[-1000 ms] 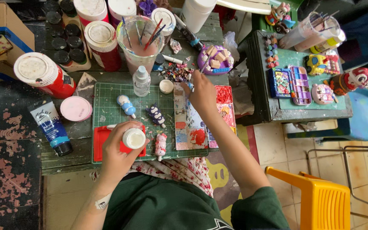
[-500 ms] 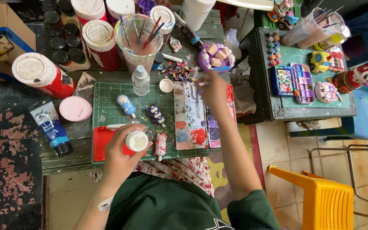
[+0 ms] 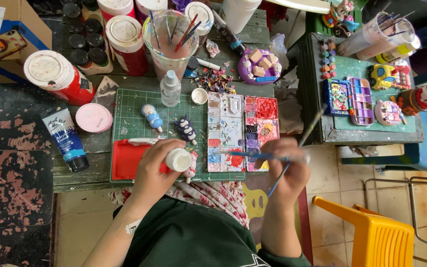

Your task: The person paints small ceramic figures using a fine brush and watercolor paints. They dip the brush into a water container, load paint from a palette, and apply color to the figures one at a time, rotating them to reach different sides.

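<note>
Gripped in the left hand [image 3: 155,165]: one small white-capped bottle [image 3: 178,159], fingers closed round it over the red tray [image 3: 124,159] at the near table edge. Right hand [image 3: 283,170] closed on several brushes [image 3: 292,155], at least three, held just right of the palette [image 3: 238,131]. Painting looked partway: many palette wells were smeared with mixed colour, one small figure [image 3: 191,170] lay beside the bottle, and two painted figures [image 3: 152,116] lay on the green mat [image 3: 139,106]. Further out: one blue tube [image 3: 66,138], one pink lid [image 3: 93,117], one clear dropper bottle [image 3: 170,89], one brush cup [image 3: 170,39], two red canisters [image 3: 58,78] in clear sight.
</note>
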The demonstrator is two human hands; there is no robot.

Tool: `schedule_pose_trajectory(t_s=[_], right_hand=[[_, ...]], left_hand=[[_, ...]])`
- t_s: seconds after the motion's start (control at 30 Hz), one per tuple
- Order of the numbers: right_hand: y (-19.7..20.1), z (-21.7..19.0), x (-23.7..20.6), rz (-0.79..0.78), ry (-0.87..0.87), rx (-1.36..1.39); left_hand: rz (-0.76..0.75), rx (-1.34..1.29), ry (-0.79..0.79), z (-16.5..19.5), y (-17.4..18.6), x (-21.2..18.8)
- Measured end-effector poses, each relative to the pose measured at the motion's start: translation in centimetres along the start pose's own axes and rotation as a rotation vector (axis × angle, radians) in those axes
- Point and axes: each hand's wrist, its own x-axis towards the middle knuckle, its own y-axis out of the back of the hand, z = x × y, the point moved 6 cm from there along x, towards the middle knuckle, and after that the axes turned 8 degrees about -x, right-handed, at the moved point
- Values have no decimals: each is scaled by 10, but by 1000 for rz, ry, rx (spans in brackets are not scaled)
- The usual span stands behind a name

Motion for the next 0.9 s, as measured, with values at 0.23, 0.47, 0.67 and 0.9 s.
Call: schedule_pose_trajectory(t_s=[0.23, 0.47, 0.67, 0.9], right_hand=[[-31, -33, -22, -279, 480, -476], [-54, -46, -13, -417, 667, -694], [-64, -44, -12, -478, 690, -756], [-72, -35, -6, -492, 673, -742]], left_hand=[[49, 195, -6, 2, 2, 2], [-8, 239, 29, 8, 1, 5], [-30, 255, 17, 10, 0, 7], [-31, 290, 2, 11, 2, 8]])
